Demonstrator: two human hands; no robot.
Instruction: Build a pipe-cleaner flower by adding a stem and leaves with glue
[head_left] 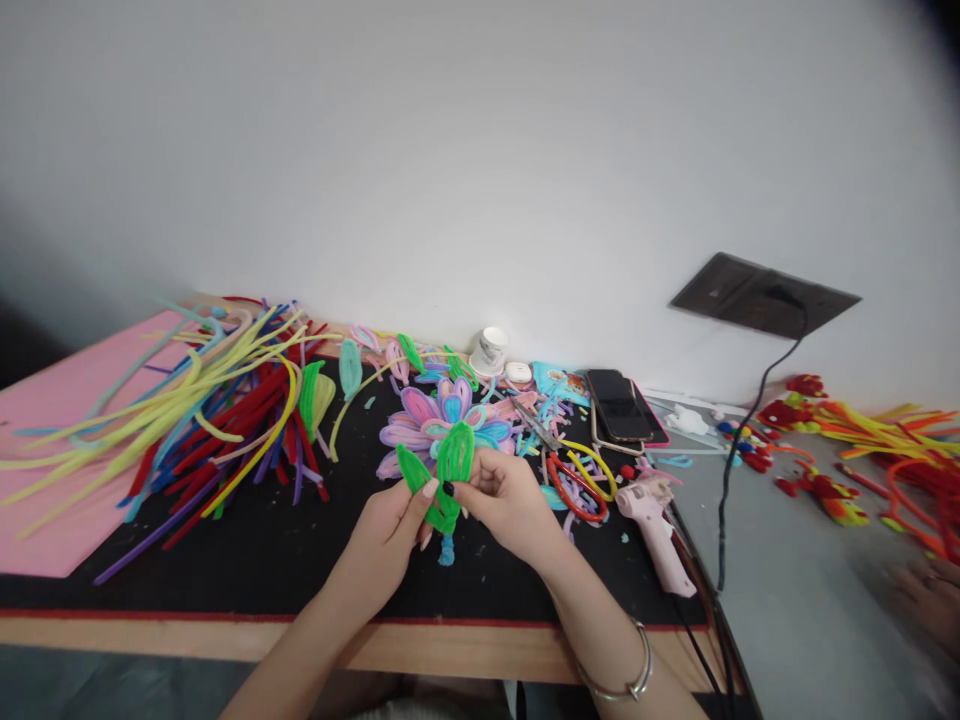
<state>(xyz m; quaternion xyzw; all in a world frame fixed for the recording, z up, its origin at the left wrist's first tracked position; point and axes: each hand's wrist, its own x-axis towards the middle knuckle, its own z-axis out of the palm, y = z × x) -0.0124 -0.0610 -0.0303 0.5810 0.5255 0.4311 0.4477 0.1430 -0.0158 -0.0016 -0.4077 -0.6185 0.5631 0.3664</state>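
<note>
Between my two hands are bright green pipe-cleaner leaves (454, 455), joined low down to a short blue stem (447, 550). My left hand (394, 520) pinches the left leaf near its base between thumb and fingers. On the other side, my right hand (506, 495) has its thumb pressed on the right leaf, its fingers curled behind. Just beyond them lies a large pipe-cleaner flower (420, 410) with purple, pink and blue petals. The hands and leaves cover its near side, so I cannot tell whether it is attached to the leaves.
Loose pipe cleaners (225, 440) heap on the left over pink card (45, 500). Scissors (581, 485) and a pink glue gun (656, 535) lie on the right, near a phone (621, 405). A paper cup (490, 350) stands by the wall. A black cord (731, 460) hangs from the socket.
</note>
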